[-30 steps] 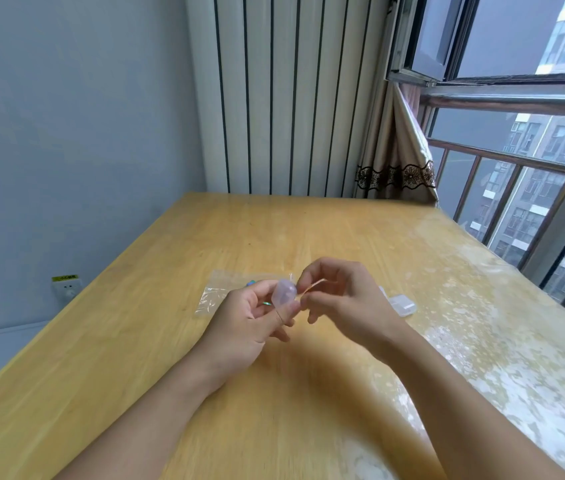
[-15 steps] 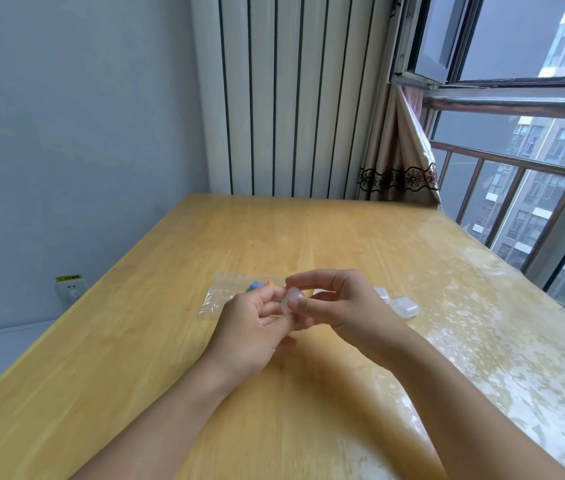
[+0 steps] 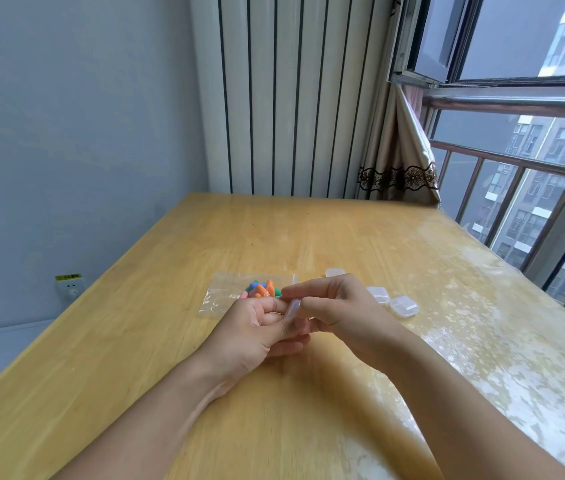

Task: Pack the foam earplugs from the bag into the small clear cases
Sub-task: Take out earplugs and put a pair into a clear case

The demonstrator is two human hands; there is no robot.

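Case [image 3: 292, 309] pinched between left hand [image 3: 251, 332] and right hand [image 3: 345, 311], above table [image 3: 135, 341] | earplugs [image 3: 263, 288] in bag [image 3: 225, 296] behind hands | likely light, slick, brittle; hold by edges | spare cases [image 3: 404, 305] right

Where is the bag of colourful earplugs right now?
In the head view, the clear bag lies flat on the wooden table, just beyond the left hand and left of the small clear cases.
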